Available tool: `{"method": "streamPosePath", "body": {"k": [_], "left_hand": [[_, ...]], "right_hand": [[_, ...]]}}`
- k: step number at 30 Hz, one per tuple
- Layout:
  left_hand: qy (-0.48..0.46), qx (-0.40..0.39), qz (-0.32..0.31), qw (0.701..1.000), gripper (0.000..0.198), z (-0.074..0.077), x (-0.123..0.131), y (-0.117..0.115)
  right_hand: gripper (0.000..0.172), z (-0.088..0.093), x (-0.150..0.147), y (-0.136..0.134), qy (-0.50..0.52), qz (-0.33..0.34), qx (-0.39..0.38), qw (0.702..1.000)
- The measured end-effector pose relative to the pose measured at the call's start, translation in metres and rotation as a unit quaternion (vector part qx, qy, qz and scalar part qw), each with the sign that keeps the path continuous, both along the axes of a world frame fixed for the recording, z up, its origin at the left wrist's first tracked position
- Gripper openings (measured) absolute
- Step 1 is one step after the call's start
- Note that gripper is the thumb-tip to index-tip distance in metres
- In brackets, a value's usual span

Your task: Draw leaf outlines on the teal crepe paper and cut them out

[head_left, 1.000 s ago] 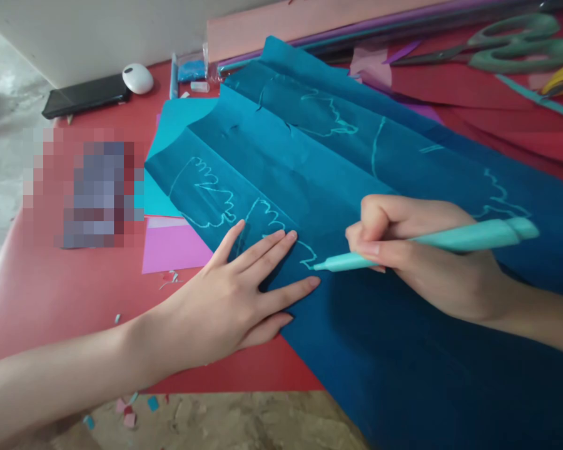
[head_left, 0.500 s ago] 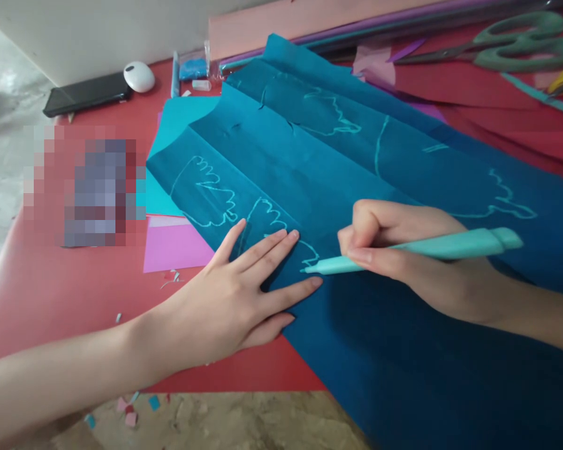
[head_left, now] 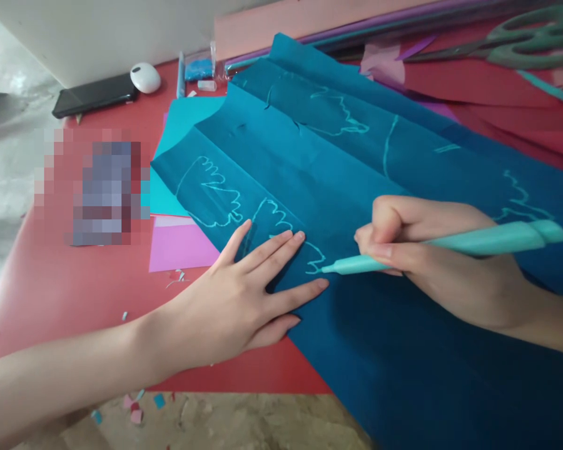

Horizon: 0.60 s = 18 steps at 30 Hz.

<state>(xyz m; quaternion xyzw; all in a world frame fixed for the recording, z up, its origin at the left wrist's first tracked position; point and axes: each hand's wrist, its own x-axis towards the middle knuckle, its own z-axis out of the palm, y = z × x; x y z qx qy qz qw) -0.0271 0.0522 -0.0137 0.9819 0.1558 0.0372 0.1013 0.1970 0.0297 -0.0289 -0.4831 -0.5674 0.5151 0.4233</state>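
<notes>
A: What's at the far left of the desk [head_left: 75, 294]?
B: A black phone [head_left: 96, 97] near the back, with a small white rounded object [head_left: 146, 77] at its right end. Nearer is a blurred-out patch [head_left: 107, 187]; I can't tell what it covers.
A: And next along?
B: A turquoise sheet [head_left: 182, 122] and a purple sheet [head_left: 182, 249], both partly under the big blue paper [head_left: 319, 175].
A: Where's the left hand [head_left: 246, 303]?
B: Palm down with its fingers spread, resting on the left edge of the blue paper and gripping nothing.
A: How does the paper lie?
B: Slantwise across the desk, creased in long folds, its lower part reaching past the near edge. Pale drawn lines [head_left: 213, 185] run over it in jagged, curvy outlines.
A: What about the right hand [head_left: 460, 281]?
B: Closed around a mint-green marker [head_left: 488, 240], thumb and fingers pinching it low on the barrel. The marker slants down to the left, and its tip is at the end of a pale line, just beside the left hand's fingertips.
A: Anything at the far right?
B: Green-handled scissors [head_left: 502, 45] near the back, by some red paper [head_left: 478, 87].
</notes>
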Motion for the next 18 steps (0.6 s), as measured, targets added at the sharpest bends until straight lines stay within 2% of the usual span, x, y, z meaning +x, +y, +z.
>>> {"method": "streamPosePath", "body": {"k": [5, 14, 18], "left_hand": [[0.022, 0.006, 0.002, 1.0, 0.038, 0.004, 0.0, -0.002], [0.032, 0.015, 0.024, 0.999, 0.04, 0.003, -0.005, -0.016], [0.022, 0.005, 0.025, 0.999, 0.038, 0.002, -0.005, -0.016]], "right_hand": [[0.021, -0.001, 0.002, 0.0, 0.048, -0.006, -0.042, 0.998], [0.02, 0.0, 0.003, 0.002, 0.071, 0.006, -0.041, 0.997], [0.021, 0.001, -0.002, -0.002, 0.081, -0.029, -0.05, 0.995]]}}
